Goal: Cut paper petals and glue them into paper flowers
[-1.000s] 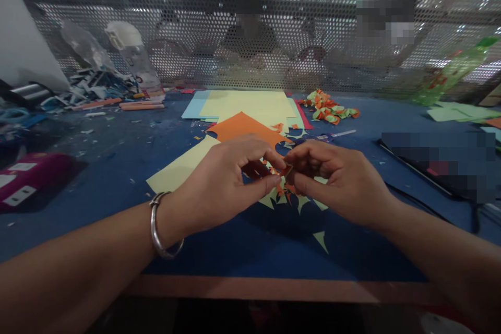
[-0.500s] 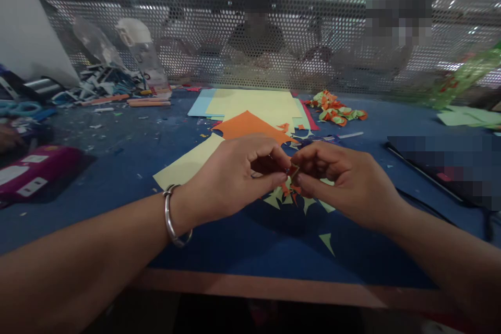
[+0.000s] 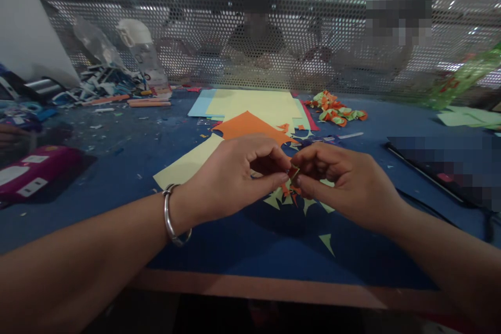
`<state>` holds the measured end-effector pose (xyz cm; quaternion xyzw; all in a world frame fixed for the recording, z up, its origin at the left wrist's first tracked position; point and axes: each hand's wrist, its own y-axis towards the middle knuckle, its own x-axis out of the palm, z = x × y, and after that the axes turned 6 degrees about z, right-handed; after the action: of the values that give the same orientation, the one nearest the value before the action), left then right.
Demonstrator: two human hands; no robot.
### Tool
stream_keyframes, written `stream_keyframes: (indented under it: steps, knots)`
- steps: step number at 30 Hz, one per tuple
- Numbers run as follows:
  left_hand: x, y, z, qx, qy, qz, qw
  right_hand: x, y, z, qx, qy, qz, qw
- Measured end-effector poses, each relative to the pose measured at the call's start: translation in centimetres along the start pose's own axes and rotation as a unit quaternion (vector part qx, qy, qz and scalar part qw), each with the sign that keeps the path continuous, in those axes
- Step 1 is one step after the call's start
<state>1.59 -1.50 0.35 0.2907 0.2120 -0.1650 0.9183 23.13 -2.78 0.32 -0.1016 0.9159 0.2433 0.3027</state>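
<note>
Between the fingertips of my left hand (image 3: pixel 242 172) and my right hand (image 3: pixel 336 180) is a small folded paper piece (image 3: pixel 293 170), orange with a pale edge. Each hand pinches it with thumb and forefinger, and the fingers cover much of it. Below lie pale green and orange paper scraps (image 3: pixel 276 199), with one loose green scrap (image 3: pixel 326 243) nearer the front edge. Just beyond my left hand is an orange sheet (image 3: pixel 248 125) with cut-out edges. A pale yellow sheet (image 3: pixel 188 162) sits partly under my left wrist.
Stacked coloured paper (image 3: pixel 258 102) lies at the back, beside a pile of orange and green folded pieces (image 3: pixel 332 109). A clear bottle (image 3: pixel 146 57) and a magenta case (image 3: pixel 43 169) stand left. On the right is a dark pouch (image 3: pixel 438 172). A perforated screen (image 3: pixel 313 62) closes off the far side.
Both hands stay nearly where they were, still pinching the small paper piece, which shows slightly more between the fingertips. At the far left, another person's hand has shifted a little.
</note>
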Motion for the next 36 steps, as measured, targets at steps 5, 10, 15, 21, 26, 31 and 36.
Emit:
stream_keyframes:
  steps: [5, 10, 15, 21, 26, 31, 36]
  knots:
    - [0.00, 0.02, 0.19, 0.004, 0.010, 0.003, 1.000, 0.07, -0.04, 0.01, -0.002, -0.002, -0.003, 1.000]
    - [0.01, 0.03, 0.27, 0.010, 0.018, 0.006, 1.000, 0.09, -0.04, 0.02, -0.005, -0.002, 0.003, 1.000]
    - [0.01, 0.06, 0.21, 0.011, 0.021, 0.004, 1.000, 0.08, 0.05, -0.07, 0.000, -0.001, -0.001, 1.000]
    - [0.34, -0.03, 0.20, 0.039, 0.053, 0.022, 0.998, 0.16, -0.09, 0.30, 0.001, 0.008, -0.007, 1.000]
    - [0.73, -0.17, 0.28, 0.090, 0.104, 0.025, 0.990, 0.30, -0.18, 0.41, -0.001, 0.024, -0.012, 1.000]
    - [0.71, -0.26, 0.24, 0.114, 0.150, 0.037, 0.981, 0.36, -0.09, 0.27, -0.007, 0.012, -0.011, 1.000]
    - [0.75, -0.29, 0.09, 0.135, 0.181, 0.055, 0.973, 0.34, -0.02, 0.17, -0.010, -0.001, -0.003, 1.000]
